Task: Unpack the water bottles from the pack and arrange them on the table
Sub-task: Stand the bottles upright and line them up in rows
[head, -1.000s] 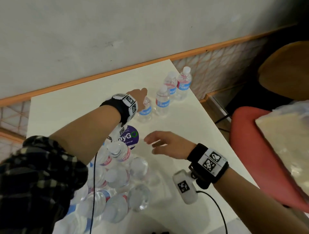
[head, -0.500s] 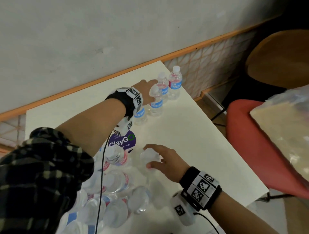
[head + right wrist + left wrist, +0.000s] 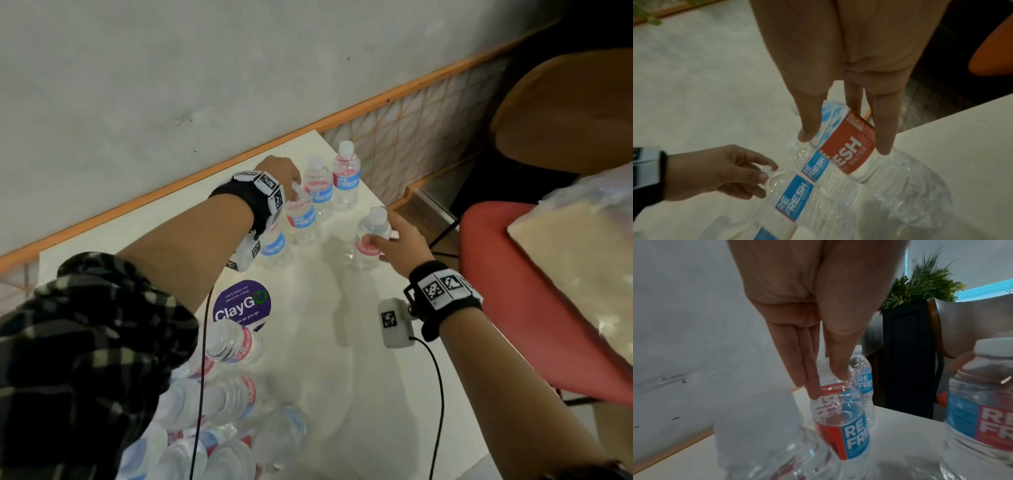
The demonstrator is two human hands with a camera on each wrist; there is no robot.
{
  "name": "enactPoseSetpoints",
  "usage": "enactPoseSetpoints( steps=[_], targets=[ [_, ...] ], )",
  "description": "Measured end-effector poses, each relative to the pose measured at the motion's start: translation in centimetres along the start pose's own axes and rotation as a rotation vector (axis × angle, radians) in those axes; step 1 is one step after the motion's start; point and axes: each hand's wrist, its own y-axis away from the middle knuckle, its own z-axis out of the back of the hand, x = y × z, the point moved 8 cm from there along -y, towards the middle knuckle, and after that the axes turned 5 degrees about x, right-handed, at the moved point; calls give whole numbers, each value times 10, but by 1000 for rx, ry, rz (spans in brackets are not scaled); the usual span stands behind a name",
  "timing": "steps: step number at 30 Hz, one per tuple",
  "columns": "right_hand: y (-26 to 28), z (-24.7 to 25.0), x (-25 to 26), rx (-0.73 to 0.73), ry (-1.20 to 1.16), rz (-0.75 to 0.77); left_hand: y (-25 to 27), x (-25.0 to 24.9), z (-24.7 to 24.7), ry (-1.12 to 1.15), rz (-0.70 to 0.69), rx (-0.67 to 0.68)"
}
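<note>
Hands [image 3: 399,240] on maybe five bottles [image 3: 346,174]

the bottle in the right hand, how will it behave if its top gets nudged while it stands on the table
The bottle the right hand grips is tall and narrow, so a nudge at the cap would probably tip it. It looks full and sealed, so likely heavy for its size and steadier than an empty one. If it falls, its round body would probably roll on the smooth table.

black-and-green plaid sleeve [image 3: 78,342]; black wristbands [image 3: 445,301] with white square-code tags, grey camera pods, thin black cables [image 3: 435,383]
</note>
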Motion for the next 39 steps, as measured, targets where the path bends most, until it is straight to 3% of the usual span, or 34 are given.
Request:
enactPoseSetpoints(
  steps=[9,16,26,39],
  targets=[
    [-13,-9,-31,-57,-225,11,-9,-3,1,2,-2,-36],
    [-25,-26,-81,-141,36,-47,-14,-6,-12,22,0,14],
    [-48,-26,-93,-157,117,-25,-22,19,-2,5,42,-11],
    [-56,-26,-98,-147,134,-82,-26,14,6,31,25,-12]
  ],
)
